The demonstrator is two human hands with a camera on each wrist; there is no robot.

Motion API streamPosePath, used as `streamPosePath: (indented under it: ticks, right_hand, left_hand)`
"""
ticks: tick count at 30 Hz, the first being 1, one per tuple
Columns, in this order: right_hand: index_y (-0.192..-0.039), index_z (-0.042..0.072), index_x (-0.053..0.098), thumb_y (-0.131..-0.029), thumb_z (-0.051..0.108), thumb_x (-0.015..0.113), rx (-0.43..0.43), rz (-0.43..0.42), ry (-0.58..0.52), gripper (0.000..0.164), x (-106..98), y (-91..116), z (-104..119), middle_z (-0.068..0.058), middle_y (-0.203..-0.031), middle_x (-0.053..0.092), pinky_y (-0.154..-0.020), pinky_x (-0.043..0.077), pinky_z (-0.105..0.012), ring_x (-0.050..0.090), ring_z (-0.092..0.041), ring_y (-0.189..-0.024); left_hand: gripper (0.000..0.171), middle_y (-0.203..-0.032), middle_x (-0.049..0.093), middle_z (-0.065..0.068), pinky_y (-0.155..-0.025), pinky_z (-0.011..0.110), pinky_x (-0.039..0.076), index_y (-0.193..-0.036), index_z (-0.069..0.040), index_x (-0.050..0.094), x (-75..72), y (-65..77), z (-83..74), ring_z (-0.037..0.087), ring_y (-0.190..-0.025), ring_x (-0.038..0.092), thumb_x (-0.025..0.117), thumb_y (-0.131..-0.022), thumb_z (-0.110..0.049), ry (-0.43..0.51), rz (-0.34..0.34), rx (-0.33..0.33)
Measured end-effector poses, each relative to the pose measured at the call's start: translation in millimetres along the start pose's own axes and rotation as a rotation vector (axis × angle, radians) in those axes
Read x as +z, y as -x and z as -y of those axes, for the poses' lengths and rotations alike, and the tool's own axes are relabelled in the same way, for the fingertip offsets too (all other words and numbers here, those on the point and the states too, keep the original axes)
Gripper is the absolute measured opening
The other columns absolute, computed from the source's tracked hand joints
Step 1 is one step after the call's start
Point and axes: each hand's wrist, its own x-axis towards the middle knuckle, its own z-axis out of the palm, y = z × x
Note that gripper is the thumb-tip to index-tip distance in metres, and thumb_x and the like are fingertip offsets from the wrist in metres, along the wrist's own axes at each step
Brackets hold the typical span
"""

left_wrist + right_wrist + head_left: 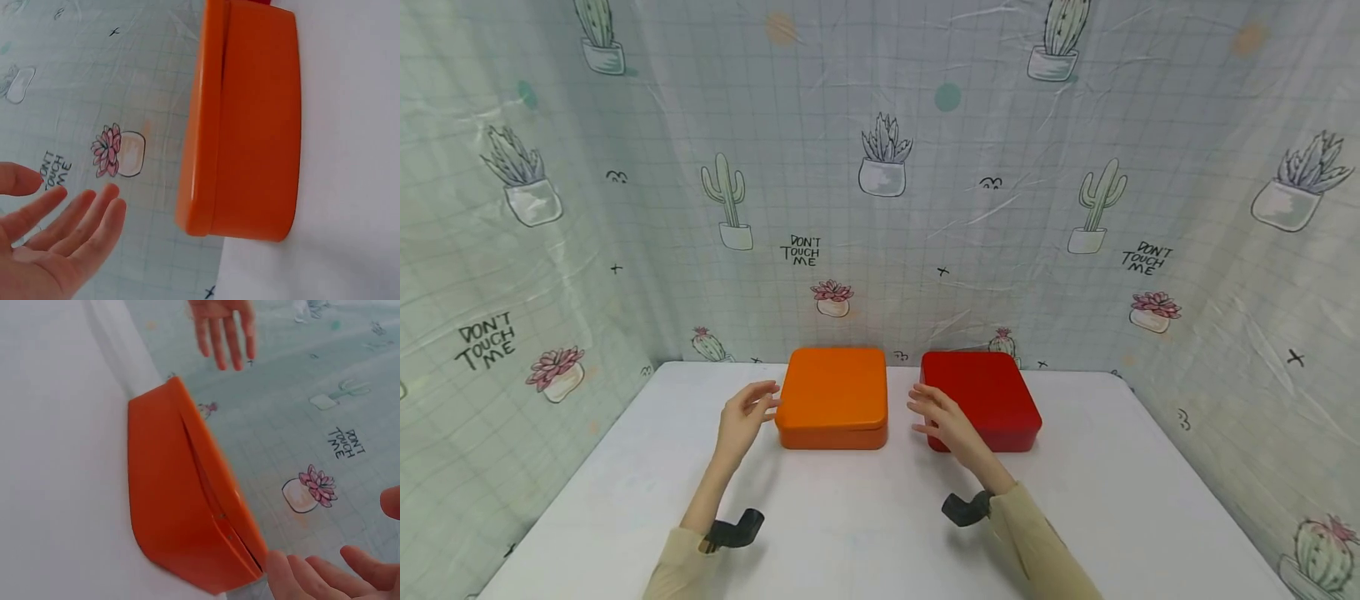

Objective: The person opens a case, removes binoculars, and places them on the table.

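We note a white table (842,533) with rounded far corners, and a pale grid-patterned sheet (880,71) standing behind it and along both sides, creased and glossy in places. On the sheet we record printed potted cacti (724,200), pink succulents (832,297) in white pots, "DON'T TOUCH ME" lettering (801,250), small black crosses (943,272), and green (948,97) and orange dots (781,28).

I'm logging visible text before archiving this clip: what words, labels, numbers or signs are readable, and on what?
"DON'T TOUCH ME": printed on the backdrop, three times in the head view.
"x": small cross marks, also on the backdrop.
No lettering shows on the orange box or red box; nothing else reads as text.
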Motion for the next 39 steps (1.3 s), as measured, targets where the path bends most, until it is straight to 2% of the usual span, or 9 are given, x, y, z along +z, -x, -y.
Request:
streamPosePath:
  ticks: [2, 4, 9, 11, 18, 21, 26, 30, 39]
  right_hand:
    - [-0.136, 0.005, 0.028, -0.094, 0.02, 0.041, 0.014, 0.016, -0.066, 0.047, -1, -3, 2, -0.017, -0.141, 0.032, -0.096, 0.04, -0.046, 0.035, -0.036, -0.128]
    - [-0.137, 0.003, 0.025, -0.094, 0.019, 0.038, 0.022, 0.031, -0.13, 0.047, -1, -7, 3, -0.018, -0.142, 0.03, -0.098, 0.037, -0.048, 0.033, -0.036, -0.129]
    - [-0.139, 0.002, 0.02, -0.096, 0.02, 0.033, 0.066, 0.039, -0.23, 0.048, -3, -15, 1, -0.019, -0.144, 0.026, -0.101, 0.033, -0.05, 0.031, -0.037, -0.13]
    - [-0.139, 0.003, 0.02, -0.096, 0.021, 0.034, 0.091, 0.04, -0.275, 0.049, -5, -17, 0, -0.018, -0.144, 0.025, -0.103, 0.03, -0.05, 0.029, -0.037, -0.131]
    - [-0.143, 0.004, 0.011, -0.096, 0.027, 0.033, 0.142, 0.099, -0.516, 0.056, -8, -23, -4, -0.019, -0.148, 0.015, -0.108, 0.022, -0.048, 0.02, -0.035, -0.135]
    - [-0.143, 0.006, 0.01, -0.095, 0.028, 0.033, 0.177, 0.117, -0.612, 0.058, -7, -26, -7, -0.017, -0.149, 0.013, -0.109, 0.022, -0.044, 0.02, -0.033, -0.136]
    - [-0.143, 0.008, 0.016, -0.092, 0.028, 0.04, 0.232, 0.066, -0.701, 0.059, -5, -34, -12, -0.015, -0.149, 0.016, -0.108, 0.026, -0.043, 0.025, -0.031, -0.135]
    - [-0.142, 0.006, 0.016, -0.092, 0.027, 0.039, 0.249, 0.076, -0.742, 0.059, -3, -38, -14, -0.016, -0.149, 0.014, -0.11, 0.022, -0.044, 0.021, -0.032, -0.136]
    - [-0.141, 0.005, 0.023, -0.091, 0.026, 0.041, 0.28, 0.057, -0.747, 0.057, 6, -47, -14, -0.017, -0.147, 0.02, -0.11, 0.022, -0.044, 0.024, -0.033, -0.134]
  left_hand:
    - [0.034, -0.118, 0.053, 0.028, -0.078, 0.035, 0.052, -0.119, 0.007, 0.048, -4.1, -6.3, 12.2, 0.005, -0.086, 0.065, 0.043, -0.093, -0.015, 0.045, 0.019, -0.032]
    - [0.039, -0.119, 0.053, 0.028, -0.076, 0.033, 0.053, -0.12, 0.008, 0.047, -7.9, -12.4, 25.6, 0.012, -0.087, 0.066, 0.044, -0.093, -0.021, 0.098, 0.039, -0.062]
    - [0.043, -0.111, 0.062, 0.014, -0.069, 0.029, 0.054, -0.119, 0.0, 0.051, -13.8, -36.2, 85.8, 0.017, -0.085, 0.067, 0.048, -0.091, -0.032, 0.221, 0.043, -0.128]
    - [0.043, -0.11, 0.063, 0.012, -0.069, 0.031, 0.054, -0.12, -0.002, 0.051, -14.6, -40.6, 93.8, 0.018, -0.085, 0.067, 0.047, -0.091, -0.033, 0.245, 0.053, -0.162]
    - [0.051, -0.131, 0.043, 0.027, -0.087, 0.036, 0.049, -0.129, 0.004, 0.037, -12.3, -25.5, 40.2, 0.032, -0.107, 0.056, 0.036, -0.095, -0.033, 0.164, 0.117, -0.314]
    - [0.053, -0.133, 0.039, 0.029, -0.087, 0.036, 0.048, -0.131, 0.006, 0.033, -12.9, -22.7, 29.4, 0.032, -0.107, 0.057, 0.036, -0.095, -0.033, 0.205, 0.125, -0.371]
    - [0.054, -0.137, 0.036, 0.026, -0.091, 0.037, 0.046, -0.135, 0.004, 0.03, -12.9, -25.6, 28.5, 0.031, -0.111, 0.054, 0.035, -0.095, -0.032, 0.324, 0.116, -0.467]
    - [0.052, -0.142, 0.031, 0.022, -0.1, 0.038, 0.038, -0.138, 0.0, 0.027, -11.8, -31.3, 32.7, 0.034, -0.123, 0.042, 0.03, -0.096, -0.03, 0.418, 0.084, -0.536]
    - [0.052, -0.145, 0.024, 0.021, -0.107, 0.041, 0.029, -0.141, -0.003, 0.02, -9.8, -39.2, 36.1, 0.037, -0.129, 0.032, 0.024, -0.096, -0.029, 0.546, 0.05, -0.6]
